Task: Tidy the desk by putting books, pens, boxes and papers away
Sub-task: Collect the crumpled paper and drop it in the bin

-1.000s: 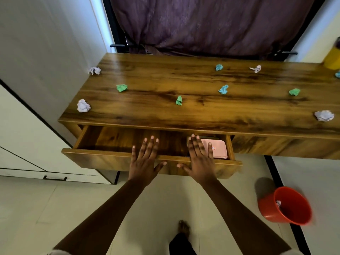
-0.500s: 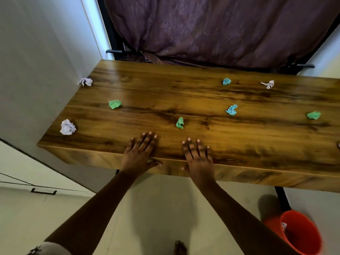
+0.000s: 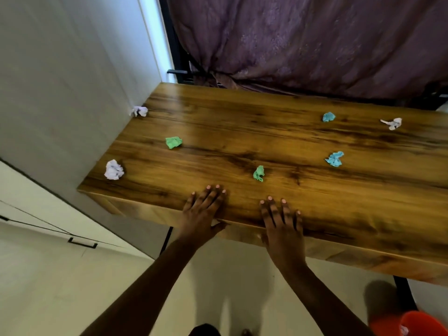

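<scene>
My left hand (image 3: 202, 210) lies flat on the front edge of the wooden desk (image 3: 242, 127), low in the frame and just left of centre. Its fingers are straight and slightly spread, pressed palm-down on the top and gripping nothing. The thumb drops over the front lip. My right hand (image 3: 282, 226) lies the same way just to its right, with straight fingers flat on the wood, holding nothing. Its thumb is mostly hidden at the edge. The two hands are near each other but apart.

Crumpled paper is scattered over the desk top, all of it beyond my fingertips. The small green scrap (image 3: 259, 173) is nearest, just above the gap between my hands. A large white paper ball (image 3: 114, 169) sits by the desk's left edge, and a green paper ball (image 3: 173, 142) lies above and to the right of it. A pale paper ball (image 3: 140, 111) rests in the far left corner against the wall (image 3: 60, 81). Right of centre are a lower blue paper ball (image 3: 335, 159) and an upper blue paper ball (image 3: 328, 116). A white twisted scrap (image 3: 392, 123) lies further right.

A purple curtain (image 3: 315, 40) fills the top of the frame behind the desk. A red bucket (image 3: 421, 321) stands on the floor at the bottom right corner, with a bit of white paper (image 3: 403, 330) inside. A pale cabinet (image 3: 36, 214) with a black handle (image 3: 82, 243) is at the left.
</scene>
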`<state>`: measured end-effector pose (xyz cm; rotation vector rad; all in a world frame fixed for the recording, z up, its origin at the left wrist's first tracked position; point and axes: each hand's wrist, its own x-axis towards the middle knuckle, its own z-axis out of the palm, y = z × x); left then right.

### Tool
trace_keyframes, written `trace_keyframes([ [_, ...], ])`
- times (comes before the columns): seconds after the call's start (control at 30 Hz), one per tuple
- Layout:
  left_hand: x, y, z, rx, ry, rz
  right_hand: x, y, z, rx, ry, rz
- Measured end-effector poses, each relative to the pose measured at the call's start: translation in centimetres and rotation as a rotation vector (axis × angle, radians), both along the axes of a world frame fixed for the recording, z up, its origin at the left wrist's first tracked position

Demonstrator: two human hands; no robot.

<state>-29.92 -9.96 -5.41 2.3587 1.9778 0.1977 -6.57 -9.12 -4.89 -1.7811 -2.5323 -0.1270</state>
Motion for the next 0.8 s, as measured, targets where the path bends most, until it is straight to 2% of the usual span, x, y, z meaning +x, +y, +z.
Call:
trace_keyframes([
  [0.1, -1.8, -0.6, 1.5, -0.063, -0.137, -0.031, -1.2, -0.1, 1.1, -0.094, -0.016, -0.020],
  [0.17, -4.0, -1.8, 2.3, -0.002, -0.247, 0.024, -3.0, 0.5, 2.8, -0.127, 0.057, -0.029],
  [0.27, -8.5, -3.7, 3.7, 0.253, -0.423, 0.317, -8.5, 1.9, 5.5, -0.223, 0.202, 0.109],
  [0.33, -11.8, -4.6, 4.7, 0.345, -0.573, 0.542, -13.5, 3.0, 6.5, -0.276, 0.312, 0.221],
  [0.4, -14.7, -4.9, 6.1, 0.411, -0.693, 0.668, -19.5, 4.0, 6.7, -0.284, 0.401, 0.315],
  [0.5, -18.1, -4.8, 7.3, 0.456, -0.800, 0.733, -28.3, 5.3, 6.3, -0.277, 0.461, 0.443],
  [0.6, -20.7, -4.2, 7.5, 0.440, -0.942, 0.764, -35.6, 6.4, 5.7, -0.369, 0.414, 0.481],
  [0.7, -22.0, -3.6, 7.8, 0.405, -1.113, 0.725, -39.2, 6.9, 4.6, -0.422, 0.419, 0.469],
  [0.8, -22.3, -2.6, 8.6, 0.351, -1.312, 0.722, -38.4, 7.0, 4.8, -0.411, 0.614, 0.377],
])
